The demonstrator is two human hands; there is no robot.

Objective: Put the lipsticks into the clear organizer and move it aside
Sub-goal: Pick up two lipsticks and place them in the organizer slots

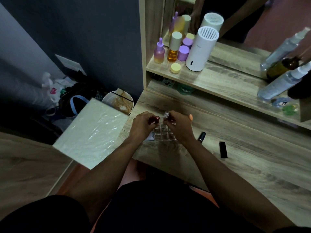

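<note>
- Left hand (142, 126): closed on a red lipstick (154, 119), above the organizer's (164, 133) far left corner.
- Right hand (180, 126): closed on a clear-capped lipstick (166, 115), above the organizer's far edge.
- Organizer: clear, gridded, near the desk's (252, 165) left front edge, between both hands.
- Black lipstick (201, 136): lying just right of the right wrist.
- Black tube (223, 149): farther right, lying alone on bare wood.
- Shelf (227, 81): behind, holding bottles (168, 49), white cylinder (200, 49).
- Wrapped box (94, 130): left, touching the desk edge.

The scene is dim and soft, brightest on the white cylinder (201, 49). Glare streaks the plastic-wrapped box (91, 132). Wide-angle distortion bends the edges; the floor clutter is blurred.
</note>
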